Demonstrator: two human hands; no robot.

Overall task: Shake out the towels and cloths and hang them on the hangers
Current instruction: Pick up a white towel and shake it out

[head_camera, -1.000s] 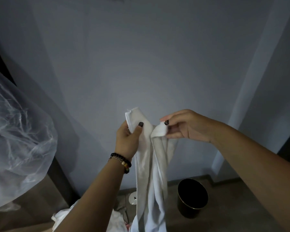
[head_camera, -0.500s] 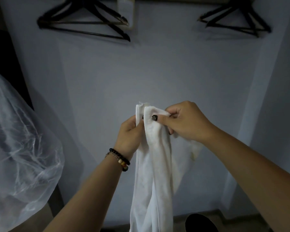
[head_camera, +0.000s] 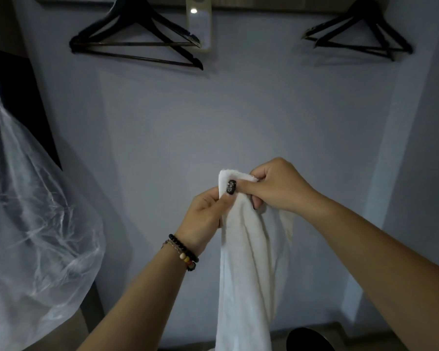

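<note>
Towel (head_camera: 249,262) bottom cut off; left hand (head_camera: 203,219) fingers hidden behind.

Clear plastic bag (head_camera: 33,239) bulges at left edge before a dark panel (head_camera: 23,97); pale tag (head_camera: 199,21) with a small bright spot hangs at top centre against the grey wall (head_camera: 213,117); black bin (head_camera: 307,340) rim at bottom edge.
</note>
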